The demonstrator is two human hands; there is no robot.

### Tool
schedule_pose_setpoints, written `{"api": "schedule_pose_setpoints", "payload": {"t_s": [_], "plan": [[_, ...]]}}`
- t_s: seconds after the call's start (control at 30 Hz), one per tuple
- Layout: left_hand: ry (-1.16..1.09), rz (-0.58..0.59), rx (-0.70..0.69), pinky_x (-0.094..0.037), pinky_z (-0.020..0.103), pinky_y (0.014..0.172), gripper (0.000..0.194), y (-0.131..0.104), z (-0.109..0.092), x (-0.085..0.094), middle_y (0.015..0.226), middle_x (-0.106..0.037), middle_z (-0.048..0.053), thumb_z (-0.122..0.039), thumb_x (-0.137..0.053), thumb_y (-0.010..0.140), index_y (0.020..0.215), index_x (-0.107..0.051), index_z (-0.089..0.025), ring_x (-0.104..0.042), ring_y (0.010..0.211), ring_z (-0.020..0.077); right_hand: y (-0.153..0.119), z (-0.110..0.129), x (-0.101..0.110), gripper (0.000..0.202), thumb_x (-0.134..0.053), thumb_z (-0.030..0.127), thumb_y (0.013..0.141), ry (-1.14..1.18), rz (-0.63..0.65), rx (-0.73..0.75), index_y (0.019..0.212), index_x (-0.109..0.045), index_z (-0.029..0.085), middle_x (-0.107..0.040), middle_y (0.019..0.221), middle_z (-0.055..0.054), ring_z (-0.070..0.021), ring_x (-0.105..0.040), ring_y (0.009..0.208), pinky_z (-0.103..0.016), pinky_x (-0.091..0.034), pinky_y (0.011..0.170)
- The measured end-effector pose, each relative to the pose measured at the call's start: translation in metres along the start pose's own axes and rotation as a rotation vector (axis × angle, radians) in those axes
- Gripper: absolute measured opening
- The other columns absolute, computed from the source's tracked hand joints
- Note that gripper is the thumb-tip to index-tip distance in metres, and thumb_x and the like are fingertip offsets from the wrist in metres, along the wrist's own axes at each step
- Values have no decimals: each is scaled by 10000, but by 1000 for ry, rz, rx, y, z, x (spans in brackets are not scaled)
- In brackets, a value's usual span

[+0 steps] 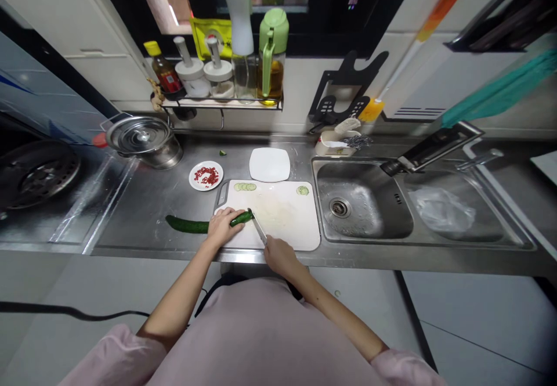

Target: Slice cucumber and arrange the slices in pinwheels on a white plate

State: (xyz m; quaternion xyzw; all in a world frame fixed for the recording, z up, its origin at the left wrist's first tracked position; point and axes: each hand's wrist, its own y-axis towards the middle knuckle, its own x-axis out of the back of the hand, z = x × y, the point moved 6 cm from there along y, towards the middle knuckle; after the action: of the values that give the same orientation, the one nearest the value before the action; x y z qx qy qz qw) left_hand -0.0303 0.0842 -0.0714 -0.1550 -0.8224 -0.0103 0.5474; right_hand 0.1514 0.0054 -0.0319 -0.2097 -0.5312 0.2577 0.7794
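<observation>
Over the near part of the white cutting board (293,229), the right hand (279,255) is wrapped around a knife (260,227), its blade at the end of a green cucumber (241,218) gripped by the left hand (223,227); more green length (187,225) lies leftward on the desk (139,217), the hand hiding whether the 2 parts join. Farther back on the board sit 2 groups of pale slices (245,187), and beyond it 1 squarish white plate (270,164).

Moderate indoor light; glare streaks on steel counter (143,203); outer edges stretched, soft.
</observation>
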Motion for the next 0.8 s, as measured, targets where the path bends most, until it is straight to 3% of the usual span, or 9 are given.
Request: {"api": "schedule_pose_setpoints", "payload": {"t_s": [0.8], "plan": [[-5, 23, 18, -392, 367, 950, 479, 0, -3, 2, 1153, -626, 19, -516, -573, 828, 1290, -573, -388, -536, 1108, 246, 27, 3, -14, 329, -342, 132, 917, 1, -49, -38, 1170, -553, 128, -690, 1010, -151, -248, -660, 955, -316, -447, 738]]}}
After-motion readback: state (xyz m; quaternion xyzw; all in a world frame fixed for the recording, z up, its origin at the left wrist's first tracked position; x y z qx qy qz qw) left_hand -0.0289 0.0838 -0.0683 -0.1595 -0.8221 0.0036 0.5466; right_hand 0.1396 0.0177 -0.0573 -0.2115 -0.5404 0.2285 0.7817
